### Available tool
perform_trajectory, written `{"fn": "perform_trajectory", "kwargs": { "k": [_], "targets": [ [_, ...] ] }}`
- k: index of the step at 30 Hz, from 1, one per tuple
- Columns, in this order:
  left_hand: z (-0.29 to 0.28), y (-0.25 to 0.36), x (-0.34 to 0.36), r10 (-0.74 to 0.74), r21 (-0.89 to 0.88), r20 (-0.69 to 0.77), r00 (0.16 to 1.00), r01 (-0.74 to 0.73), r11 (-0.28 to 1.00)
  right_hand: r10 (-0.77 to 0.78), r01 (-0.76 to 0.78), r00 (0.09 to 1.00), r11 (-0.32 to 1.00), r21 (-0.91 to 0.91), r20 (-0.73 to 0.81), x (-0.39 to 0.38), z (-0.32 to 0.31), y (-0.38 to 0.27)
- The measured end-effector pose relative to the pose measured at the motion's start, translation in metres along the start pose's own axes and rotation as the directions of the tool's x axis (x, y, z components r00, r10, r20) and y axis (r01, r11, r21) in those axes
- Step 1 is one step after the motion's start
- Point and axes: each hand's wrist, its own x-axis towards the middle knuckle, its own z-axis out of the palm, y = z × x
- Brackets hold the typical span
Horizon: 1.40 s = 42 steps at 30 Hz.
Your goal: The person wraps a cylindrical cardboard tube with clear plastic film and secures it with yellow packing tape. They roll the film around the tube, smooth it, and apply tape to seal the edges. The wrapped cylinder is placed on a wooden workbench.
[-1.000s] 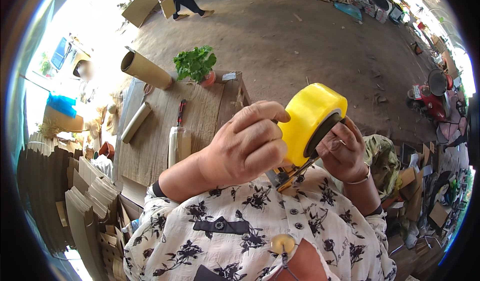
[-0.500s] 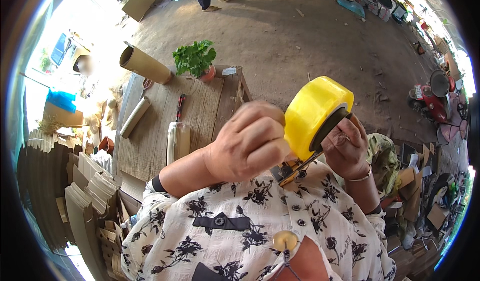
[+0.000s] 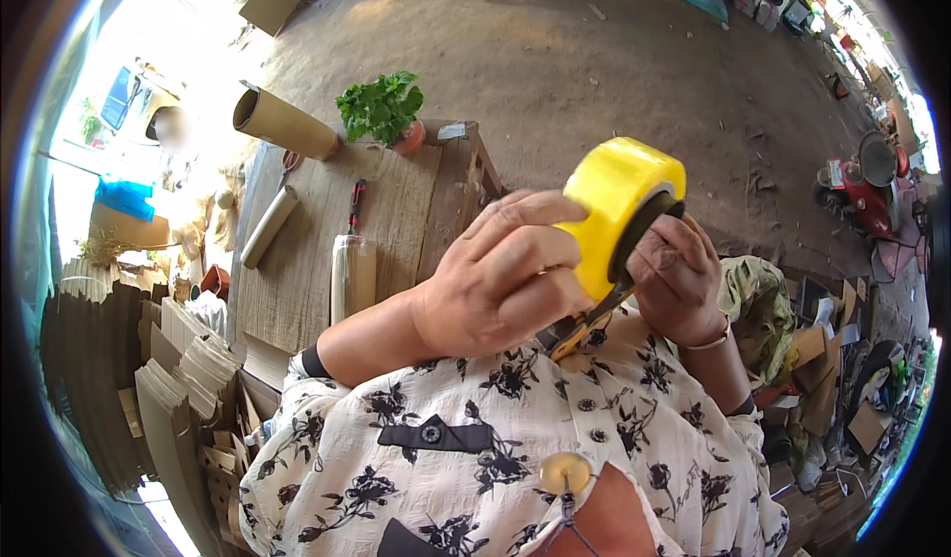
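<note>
A large roll of yellow packing tape (image 3: 606,205) sits on a tape dispenser (image 3: 575,337) with a dark hub and a black and orange lower part, held tilted in front of my chest. My right hand (image 3: 678,272) is closed around the dispenser at the hub side. From the other side, my left hand (image 3: 510,270) has its fingers curled against the roll's near-left edge; the thumb is hidden, and I cannot see whether a tape end is pinched there.
On the wooden table (image 3: 396,195) at left are a potted plant (image 3: 381,109), a wide cardboard tube (image 3: 285,124), a thinner roll (image 3: 269,228), a red-and-black cutter (image 3: 357,205) and a wrapped pale bundle (image 3: 354,278). Cardboard stacks (image 3: 168,389) stand left; a red motorbike (image 3: 868,198) is far right.
My left hand has loosened from a tight fist, and its fingers now lie against the roll. The tape and dispenser have shifted slightly left. A person at the far top has moved mostly out of view.
</note>
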Motion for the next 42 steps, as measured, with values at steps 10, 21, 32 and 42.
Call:
{"fn": "perform_trajectory", "kwargs": {
  "k": [10,21,32,42],
  "targets": [
    [0.010,0.008,0.000,0.003,0.034,0.062,0.998,-0.005,0.999,0.033,-0.033,0.999,0.998,0.060,0.003,-0.011,0.005,0.005],
    [0.012,0.006,-0.005,0.039,0.034,0.089,0.995,-0.042,0.999,0.098,-0.093,0.995,0.987,0.132,-0.033,-0.013,0.015,0.002],
    [-0.022,-0.024,0.033,-0.227,-0.076,0.335,0.915,0.266,0.961,-0.063,0.072,0.996,0.989,0.133,-0.067,0.012,-0.001,0.010],
    [-0.022,-0.013,0.024,-0.126,0.064,0.209,0.970,0.115,0.991,-0.105,0.113,0.989,0.990,0.081,-0.100,0.008,-0.001,0.009]
  ]
}}
